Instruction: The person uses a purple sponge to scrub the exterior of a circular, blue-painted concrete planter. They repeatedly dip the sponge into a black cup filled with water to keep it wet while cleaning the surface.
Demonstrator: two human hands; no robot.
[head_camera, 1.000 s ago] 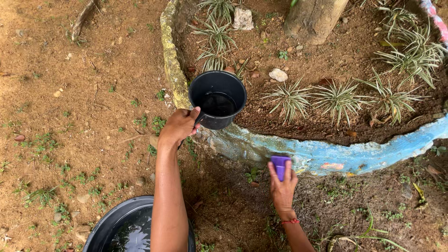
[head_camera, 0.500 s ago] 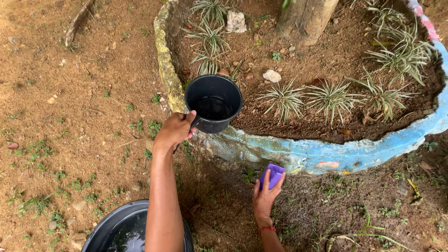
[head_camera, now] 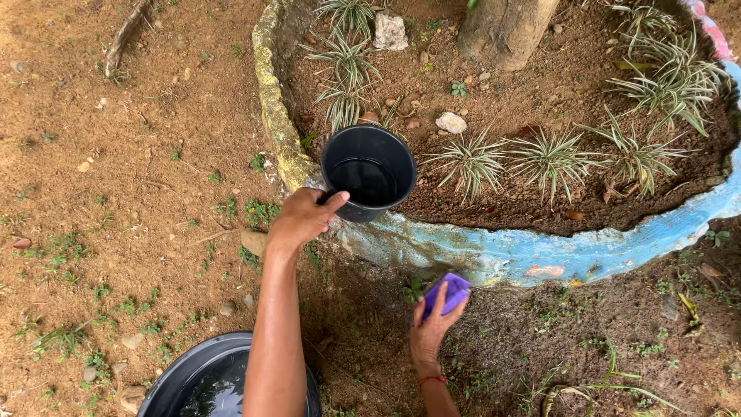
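Black mug (head_camera: 369, 173), purple sponge (head_camera: 447, 294) — blue-painted border (head_camera: 540, 255).

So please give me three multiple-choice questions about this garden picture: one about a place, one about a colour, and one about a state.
1. Where is the round black plastic cup held?
A. Over the painted concrete rim of the planter bed
B. Inside the black basin
C. Flat on the grass

2. What colour is the small object in the right hand?
A. Red
B. Purple
C. White

3. How is the left hand?
A. Open and free
B. Resting on the tree trunk
C. Closed on the cup's side

Answers:
1 A, the cup hangs at the bed's edge, above the rim.
2 B, purple shows between the fingers.
3 C, thumb and fingers grip the cup's side.
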